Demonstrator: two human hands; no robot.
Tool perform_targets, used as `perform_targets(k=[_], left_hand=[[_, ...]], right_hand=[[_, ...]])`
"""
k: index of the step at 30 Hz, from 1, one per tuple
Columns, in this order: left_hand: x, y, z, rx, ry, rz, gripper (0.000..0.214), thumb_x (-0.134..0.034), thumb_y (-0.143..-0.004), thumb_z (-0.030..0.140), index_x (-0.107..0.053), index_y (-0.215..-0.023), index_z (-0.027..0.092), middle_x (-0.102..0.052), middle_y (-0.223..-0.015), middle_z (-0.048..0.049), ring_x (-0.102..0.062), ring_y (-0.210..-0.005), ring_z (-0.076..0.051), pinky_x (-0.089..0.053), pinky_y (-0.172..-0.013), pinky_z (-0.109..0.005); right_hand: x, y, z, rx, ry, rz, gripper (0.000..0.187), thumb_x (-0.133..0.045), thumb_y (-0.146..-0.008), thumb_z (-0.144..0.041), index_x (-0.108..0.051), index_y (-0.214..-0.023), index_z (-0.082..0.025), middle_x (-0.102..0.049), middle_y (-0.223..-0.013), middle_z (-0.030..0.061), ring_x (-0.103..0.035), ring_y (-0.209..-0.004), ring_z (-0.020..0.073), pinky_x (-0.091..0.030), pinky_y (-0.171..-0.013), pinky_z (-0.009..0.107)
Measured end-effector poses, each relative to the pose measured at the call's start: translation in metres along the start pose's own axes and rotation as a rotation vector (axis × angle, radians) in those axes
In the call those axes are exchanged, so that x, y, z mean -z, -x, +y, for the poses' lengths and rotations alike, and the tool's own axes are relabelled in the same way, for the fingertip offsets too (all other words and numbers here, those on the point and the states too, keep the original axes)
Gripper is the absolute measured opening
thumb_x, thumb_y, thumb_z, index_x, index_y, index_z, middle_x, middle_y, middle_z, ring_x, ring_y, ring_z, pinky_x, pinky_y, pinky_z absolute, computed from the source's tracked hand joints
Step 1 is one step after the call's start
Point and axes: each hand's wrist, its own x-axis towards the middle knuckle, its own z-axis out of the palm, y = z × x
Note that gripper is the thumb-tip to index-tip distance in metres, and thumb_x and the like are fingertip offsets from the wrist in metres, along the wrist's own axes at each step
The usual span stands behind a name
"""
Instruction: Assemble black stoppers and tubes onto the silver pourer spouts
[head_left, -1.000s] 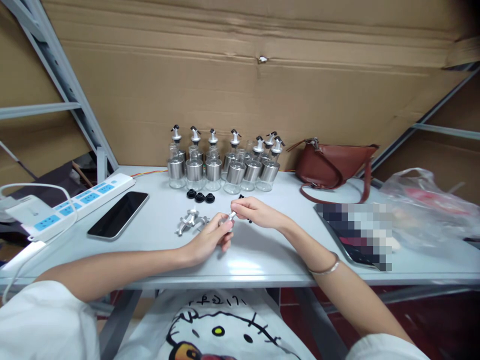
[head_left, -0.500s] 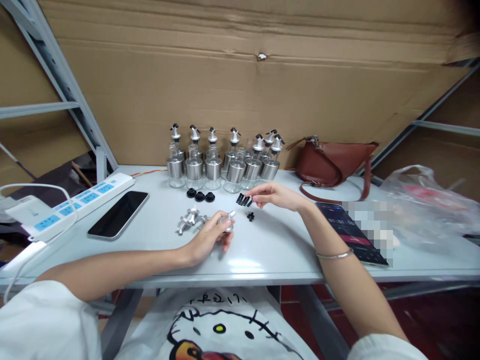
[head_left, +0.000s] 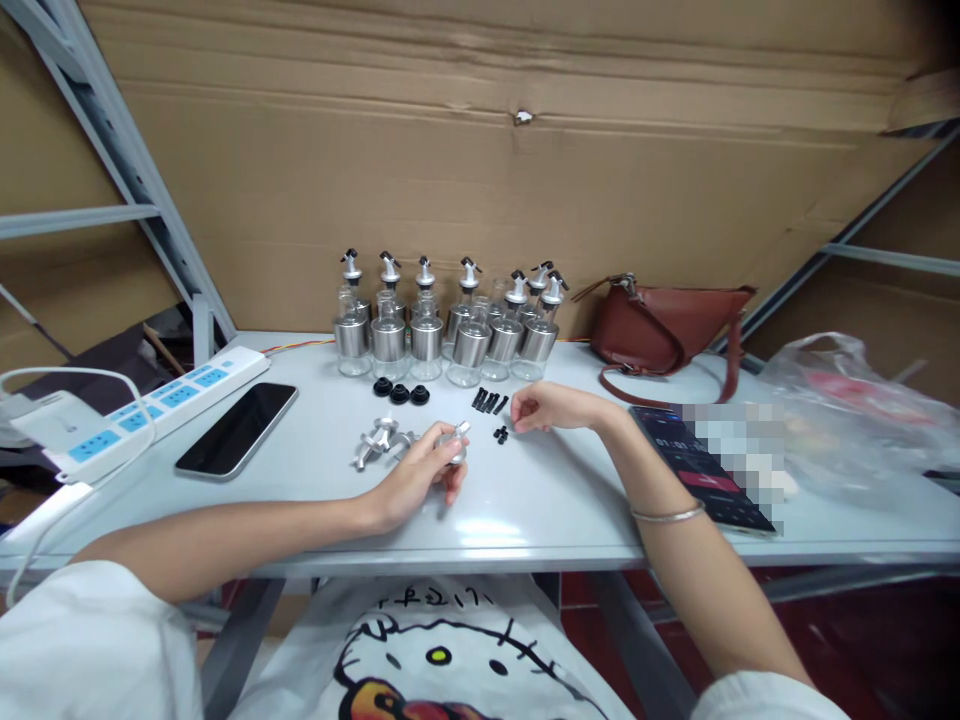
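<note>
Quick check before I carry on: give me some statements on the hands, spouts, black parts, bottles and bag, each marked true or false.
1. The left hand holds a silver spout. True.
2. The right hand grips a bottle. False: the right hand is beside the small black knobs.
3. Three black caps lie in front of the bottles. True.
4. Every bottle has a spout fitted. False: several front bottles have bare necks.
5. The bag is left of the bottles. False: the bag is to their right.
</note>
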Motion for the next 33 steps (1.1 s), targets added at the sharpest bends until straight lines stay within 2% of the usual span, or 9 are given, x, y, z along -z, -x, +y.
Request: perform_targets(k=[4, 13, 17, 18, 21, 23, 25, 30, 33], left_hand=[[0.001, -0.001, -0.001, -0.007, -0.005, -0.001, 0.036, -0.048, -0.083, 0.054, -0.039, -0.092, 0.020, -0.048, -0.061, 0.0059, -0.047, -0.051, -0.009, -0.036, -0.057, -0.025], [0.000, -0.001, -0.002, 0.000, -0.018, -0.001, 0.038, -0.048, -0.083, 0.055, -0.037, -0.091, 0.020, -0.045, -0.060, 0.0072, -0.046, -0.050, -0.008, -0.035, -0.057, -0.024], [-0.002, 0.002, 0.001, -0.057, -0.092, -0.021, 0.042, -0.044, -0.083, 0.060, -0.039, -0.091, 0.019, -0.035, -0.059, 0.0086, -0.040, -0.047, -0.008, -0.031, -0.053, -0.023], [-0.002, 0.003, 0.005, -0.067, -0.148, -0.049, 0.042, -0.043, -0.084, 0.060, -0.040, -0.091, 0.019, -0.035, -0.059, 0.0084, -0.039, -0.048, -0.008, -0.030, -0.052, -0.023], [-0.001, 0.001, 0.022, -0.104, -0.424, -0.099, 0.035, -0.050, -0.084, 0.051, -0.046, -0.098, 0.018, -0.043, -0.061, 0.0059, -0.040, -0.054, -0.010, -0.030, -0.054, -0.024], [0.002, -0.005, 0.036, -0.181, -0.612, -0.046, 0.032, -0.057, -0.082, 0.043, -0.050, -0.101, 0.019, -0.048, -0.066, 0.0039, -0.042, -0.059, -0.012, -0.031, -0.057, -0.024], [0.009, -0.014, 0.049, -0.262, -0.739, 0.008, 0.030, -0.060, -0.080, 0.040, -0.051, -0.100, 0.019, -0.051, -0.067, 0.0032, -0.043, -0.059, -0.013, -0.031, -0.057, -0.024], [0.032, -0.036, 0.062, -0.474, -0.887, 0.123, 0.037, -0.067, -0.074, 0.036, -0.044, -0.097, 0.019, -0.051, -0.072, 0.0023, -0.042, -0.056, -0.012, -0.032, -0.060, -0.024], [0.048, -0.040, 0.062, -0.582, -0.959, 0.050, 0.029, -0.068, -0.071, 0.036, -0.050, -0.088, 0.019, -0.055, -0.082, -0.0038, -0.048, -0.069, -0.017, -0.036, -0.076, -0.031]], right_hand=[[-0.003, -0.003, 0.003, -0.073, 0.023, -0.007, 0.014, -0.068, -0.057, -0.021, -0.060, -0.068, -0.016, -0.056, -0.053, -0.0032, -0.049, -0.051, 0.0112, -0.040, -0.051, 0.024], [-0.009, -0.005, -0.002, -0.011, 0.029, -0.015, 0.029, -0.069, -0.055, -0.015, -0.059, -0.082, -0.016, -0.061, -0.064, -0.0019, -0.054, -0.059, 0.0130, -0.044, -0.059, 0.025], [-0.005, 0.005, -0.011, -0.014, 0.031, 0.031, 0.027, -0.069, -0.065, -0.032, -0.054, -0.081, -0.016, -0.057, -0.061, -0.0022, -0.050, -0.053, 0.0116, -0.039, -0.053, 0.025], [-0.005, 0.008, -0.016, 0.025, 0.032, 0.074, 0.027, -0.065, -0.071, -0.040, -0.053, -0.078, -0.017, -0.055, -0.059, -0.0022, -0.048, -0.052, 0.0109, -0.038, -0.053, 0.025], [-0.012, 0.015, -0.037, 0.225, -0.020, 0.179, 0.046, -0.043, -0.084, -0.059, -0.049, -0.066, -0.017, -0.049, -0.057, -0.0018, -0.043, -0.053, 0.0093, -0.036, -0.054, 0.024], [-0.021, 0.018, -0.052, 0.339, -0.122, 0.110, 0.054, -0.037, -0.084, -0.066, -0.049, -0.066, -0.016, -0.048, -0.057, -0.0014, -0.044, -0.054, 0.0094, -0.037, -0.054, 0.024], [-0.029, 0.017, -0.064, 0.412, -0.210, 0.046, 0.055, -0.038, -0.083, -0.067, -0.051, -0.069, -0.016, -0.050, -0.058, -0.0012, -0.046, -0.054, 0.0091, -0.038, -0.054, 0.023], [-0.034, 0.009, -0.074, 0.419, -0.398, 0.035, 0.046, -0.049, -0.082, -0.061, -0.049, -0.071, -0.016, -0.052, -0.059, -0.0019, -0.047, -0.050, 0.0078, -0.034, -0.048, 0.022], [-0.036, 0.003, -0.071, 0.421, -0.616, -0.081, 0.039, -0.057, -0.081, -0.054, -0.047, -0.074, -0.016, -0.046, -0.059, -0.0046, -0.044, -0.048, 0.0064, -0.031, -0.045, 0.021]])
